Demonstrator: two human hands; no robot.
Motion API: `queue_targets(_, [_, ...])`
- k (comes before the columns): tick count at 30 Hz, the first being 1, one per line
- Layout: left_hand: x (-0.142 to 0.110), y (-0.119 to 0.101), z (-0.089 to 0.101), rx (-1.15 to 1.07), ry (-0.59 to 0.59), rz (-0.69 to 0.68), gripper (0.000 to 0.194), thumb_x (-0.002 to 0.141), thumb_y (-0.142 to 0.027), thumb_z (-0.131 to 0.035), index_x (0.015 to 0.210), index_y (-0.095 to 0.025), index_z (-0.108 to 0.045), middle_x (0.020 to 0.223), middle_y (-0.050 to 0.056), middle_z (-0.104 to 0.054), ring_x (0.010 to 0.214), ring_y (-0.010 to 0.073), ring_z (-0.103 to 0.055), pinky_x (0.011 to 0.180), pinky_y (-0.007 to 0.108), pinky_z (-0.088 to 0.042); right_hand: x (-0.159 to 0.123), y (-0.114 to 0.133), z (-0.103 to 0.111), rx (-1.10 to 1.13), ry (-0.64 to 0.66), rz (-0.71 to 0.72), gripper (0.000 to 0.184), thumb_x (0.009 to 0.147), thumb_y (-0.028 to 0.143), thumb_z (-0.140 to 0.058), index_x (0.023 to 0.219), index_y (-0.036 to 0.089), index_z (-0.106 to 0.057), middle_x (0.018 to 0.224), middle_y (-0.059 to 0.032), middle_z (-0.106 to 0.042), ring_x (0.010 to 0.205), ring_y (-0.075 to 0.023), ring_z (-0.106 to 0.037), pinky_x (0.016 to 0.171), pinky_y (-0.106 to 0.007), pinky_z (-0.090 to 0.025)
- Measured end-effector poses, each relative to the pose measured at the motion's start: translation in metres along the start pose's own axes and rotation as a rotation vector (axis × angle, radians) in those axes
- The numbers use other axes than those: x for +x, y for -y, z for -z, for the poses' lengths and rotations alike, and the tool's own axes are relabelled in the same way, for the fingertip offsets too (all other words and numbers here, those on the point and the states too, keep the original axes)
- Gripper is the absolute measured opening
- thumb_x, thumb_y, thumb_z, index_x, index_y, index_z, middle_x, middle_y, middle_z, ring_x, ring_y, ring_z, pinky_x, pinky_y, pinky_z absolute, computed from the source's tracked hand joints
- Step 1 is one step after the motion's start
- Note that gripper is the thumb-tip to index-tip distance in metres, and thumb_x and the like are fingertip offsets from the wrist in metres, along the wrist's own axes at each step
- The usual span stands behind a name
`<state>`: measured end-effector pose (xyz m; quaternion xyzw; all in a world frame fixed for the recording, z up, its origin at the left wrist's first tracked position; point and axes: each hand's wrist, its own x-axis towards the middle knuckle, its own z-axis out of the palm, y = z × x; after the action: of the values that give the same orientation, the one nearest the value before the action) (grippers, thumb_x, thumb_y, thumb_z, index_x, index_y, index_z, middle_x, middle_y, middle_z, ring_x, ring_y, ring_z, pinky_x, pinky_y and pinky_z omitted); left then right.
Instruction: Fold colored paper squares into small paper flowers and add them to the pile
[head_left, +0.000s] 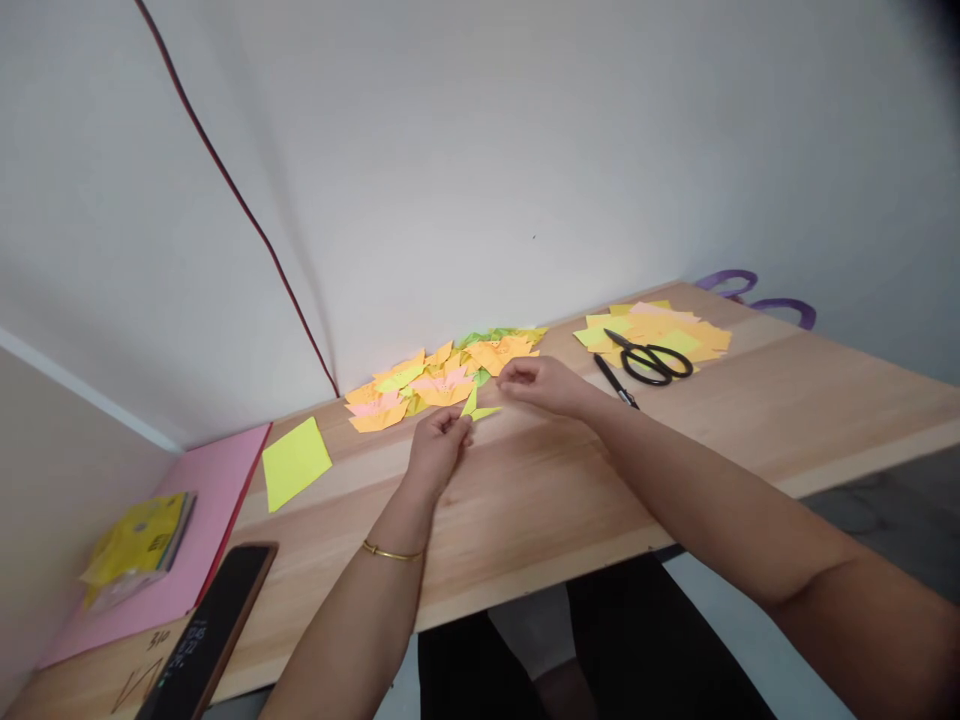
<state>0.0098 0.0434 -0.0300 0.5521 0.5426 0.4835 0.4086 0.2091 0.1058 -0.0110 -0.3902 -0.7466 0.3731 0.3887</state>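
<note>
My left hand [439, 450] pinches a folded yellow-green paper piece [474, 408] between thumb and fingers, just above the table. Two pointed flaps of the paper stick out, one upward and one to the right. My right hand [538, 385] is to the right of the paper, apart from it, with fingers loosely curled and nothing visible in them. Behind both hands lies a pile of folded paper pieces [442, 385] in orange, yellow, pink and green, some with small dots drawn on them.
Black-handled scissors [651, 362] lie on a heap of sticky notes [705, 338], beside a black pen [615, 380]. To the left are a yellow square sheet [296, 463], a pink board [217, 470] with a yellow packet [139, 540], and a phone [214, 630]. A wall [487, 180] borders the table's back.
</note>
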Motion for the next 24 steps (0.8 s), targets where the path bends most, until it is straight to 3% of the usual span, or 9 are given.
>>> queue_targets(4, [0.000,0.003,-0.004,-0.080,0.057,-0.020,0.020,0.069,-0.035,-0.064,0.071,-0.015,-0.062,0.061,0.000,-0.057,0.055,0.0097,-0.050,0.058,0.023,-0.039,-0.005,-0.001,-0.017,0.014,0.193,0.046,0.018,0.067,0.026,-0.056,0.081,0.017,-0.063,0.078,-0.0011,-0.063,0.071,-0.0123,-0.055,0.063,-0.022,-0.041])
queue_targets(11, [-0.002,0.007,-0.003,0.176,0.124,-0.060,0.021,0.073,-0.038,-0.060,0.074,-0.017,-0.063,0.059,-0.001,-0.058,0.053,0.0107,-0.049,0.053,0.022,-0.036,-0.009,-0.002,-0.029,-0.171,0.245,0.083,0.005,0.062,0.018,-0.050,0.062,0.016,-0.055,0.060,0.0028,-0.053,0.058,-0.0096,-0.044,0.050,-0.020,-0.029])
queue_targets(16, [-0.002,0.005,-0.001,0.173,0.062,-0.050,0.021,0.073,-0.037,-0.060,0.066,-0.017,-0.057,0.052,-0.004,-0.052,0.048,0.0093,-0.044,0.049,0.022,-0.033,-0.005,-0.003,-0.019,-0.121,0.184,0.073,0.004,0.062,0.018,-0.048,0.059,0.017,-0.050,0.058,0.0037,-0.048,0.056,-0.0089,-0.041,0.051,-0.020,-0.029])
queue_targets(22, [0.003,0.006,-0.001,-0.181,0.004,0.029,0.019,0.067,-0.030,-0.067,0.065,-0.015,-0.055,0.056,-0.002,-0.057,0.049,0.0075,-0.049,0.054,0.021,-0.039,0.001,-0.005,0.004,-0.095,-0.044,-0.018,0.007,0.066,0.022,-0.052,0.064,0.016,-0.055,0.065,0.0008,-0.054,0.063,-0.0112,-0.047,0.058,-0.023,-0.034])
queue_targets(24, [0.003,0.006,-0.002,-0.301,-0.010,0.056,0.019,0.066,-0.029,-0.069,0.066,-0.014,-0.056,0.059,-0.002,-0.058,0.051,0.0072,-0.051,0.056,0.021,-0.041,0.000,-0.001,0.004,-0.026,-0.003,-0.038,0.011,0.069,0.026,-0.054,0.070,0.016,-0.058,0.068,0.0005,-0.056,0.064,-0.0113,-0.048,0.060,-0.023,-0.036])
